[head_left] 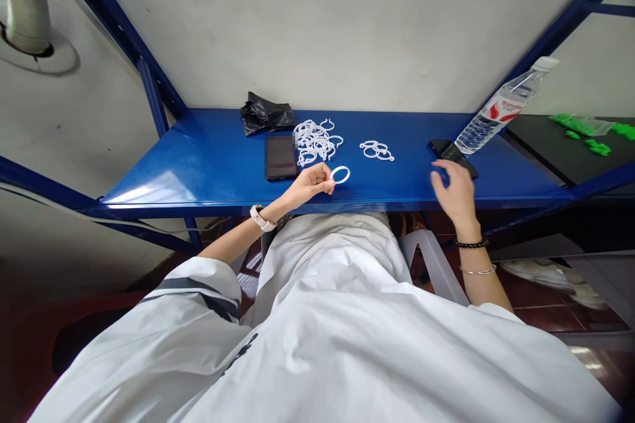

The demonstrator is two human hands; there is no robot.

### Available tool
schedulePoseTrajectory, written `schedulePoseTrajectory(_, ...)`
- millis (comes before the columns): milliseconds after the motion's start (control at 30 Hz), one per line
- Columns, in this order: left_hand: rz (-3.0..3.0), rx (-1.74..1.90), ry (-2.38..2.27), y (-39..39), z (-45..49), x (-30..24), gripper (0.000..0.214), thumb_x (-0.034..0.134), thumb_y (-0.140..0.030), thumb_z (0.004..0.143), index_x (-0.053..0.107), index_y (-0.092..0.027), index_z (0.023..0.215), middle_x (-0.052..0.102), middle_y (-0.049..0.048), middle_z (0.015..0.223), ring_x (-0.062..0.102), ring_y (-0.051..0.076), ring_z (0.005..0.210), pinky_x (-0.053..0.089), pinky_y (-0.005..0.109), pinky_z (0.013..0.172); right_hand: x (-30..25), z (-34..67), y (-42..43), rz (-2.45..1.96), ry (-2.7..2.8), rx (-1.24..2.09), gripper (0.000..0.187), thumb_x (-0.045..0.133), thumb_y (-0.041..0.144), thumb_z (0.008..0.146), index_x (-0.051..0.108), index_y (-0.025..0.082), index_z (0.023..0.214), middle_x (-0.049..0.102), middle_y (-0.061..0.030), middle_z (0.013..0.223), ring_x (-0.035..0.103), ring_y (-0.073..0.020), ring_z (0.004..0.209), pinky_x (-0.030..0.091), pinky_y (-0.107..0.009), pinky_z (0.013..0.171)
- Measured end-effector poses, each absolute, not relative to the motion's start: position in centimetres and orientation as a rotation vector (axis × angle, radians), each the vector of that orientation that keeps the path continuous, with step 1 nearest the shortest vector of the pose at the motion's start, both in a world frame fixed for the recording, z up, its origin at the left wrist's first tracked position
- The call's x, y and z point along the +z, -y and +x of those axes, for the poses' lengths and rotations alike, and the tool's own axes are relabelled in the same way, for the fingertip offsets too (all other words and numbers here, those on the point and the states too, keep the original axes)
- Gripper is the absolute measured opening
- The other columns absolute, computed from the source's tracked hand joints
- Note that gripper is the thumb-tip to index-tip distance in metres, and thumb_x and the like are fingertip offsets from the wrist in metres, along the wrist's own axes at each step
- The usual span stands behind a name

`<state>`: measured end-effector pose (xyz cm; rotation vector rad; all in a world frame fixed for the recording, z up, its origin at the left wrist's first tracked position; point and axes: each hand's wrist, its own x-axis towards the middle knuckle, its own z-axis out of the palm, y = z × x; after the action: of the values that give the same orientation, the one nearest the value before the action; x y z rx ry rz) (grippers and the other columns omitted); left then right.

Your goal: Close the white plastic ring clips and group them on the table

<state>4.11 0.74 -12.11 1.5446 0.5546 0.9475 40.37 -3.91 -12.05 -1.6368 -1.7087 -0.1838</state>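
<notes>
My left hand (312, 182) rests on the blue shelf (208, 158) and pinches a single white plastic ring (340, 174) between its fingertips. Just behind it lies a pile of several white rings (315, 139), and a smaller cluster of rings (376, 150) lies to the right. My right hand (454, 193) hovers over the shelf's front edge with its fingers loosely apart and nothing in them, close to a black phone (454, 155).
A dark tablet (280, 157) lies flat left of the ring pile, with a crumpled black bag (265, 115) behind it. A plastic water bottle (501, 109) stands at the right. Green parts (590, 132) lie on a neighbouring black surface. Blue frame posts flank the shelf.
</notes>
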Motion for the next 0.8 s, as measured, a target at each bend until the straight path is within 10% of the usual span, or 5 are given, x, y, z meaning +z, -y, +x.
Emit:
schedulePoseTrajectory(233, 1.606, 0.971, -0.599, -0.9, 4.4, -12.7, 0.048, 0.080, -0.056, 0.074, 0.059, -0.014, 0.084, 0.062, 0.0011, 0.072, 0.058, 0.010, 0.064, 0.048, 0.024, 0.064, -9.9, 28.2, 2.4, -1.034, 1.969, 0.753, 0.046, 0.046, 0.055, 0.099, 0.055, 0.027, 0.135, 0.063, -0.0095, 0.137, 0.063, -0.0249, 0.121, 0.052, -0.042, 0.099)
schedulePoseTrajectory(500, 1.646, 1.069, -0.760, -1.1, 4.3, -13.3, 0.048, 0.080, -0.055, 0.074, 0.060, -0.013, 0.086, 0.063, 0.0024, 0.078, 0.056, 0.010, 0.067, 0.045, 0.024, 0.065, -11.9, 23.7, -1.6, -0.948, 2.187, 0.749, 0.057, 0.037, 0.065, 0.099, 0.068, 0.018, 0.090, 0.070, -0.0082, 0.097, 0.064, -0.0231, 0.092, 0.051, -0.038, 0.088)
schedulePoseTrajectory(800, 1.505, 1.170, -0.781, -1.4, 4.3, -13.6, 0.049, 0.084, -0.053, 0.070, 0.063, -0.014, 0.090, 0.067, 0.0043, 0.084, 0.064, 0.013, 0.079, 0.052, 0.025, 0.074, -12.7, 24.3, -1.4, -0.878, 2.153, 0.677, 0.048, 0.056, 0.062, 0.093, 0.070, 0.021, 0.114, 0.068, -0.0107, 0.119, 0.064, -0.0257, 0.109, 0.051, -0.040, 0.096)
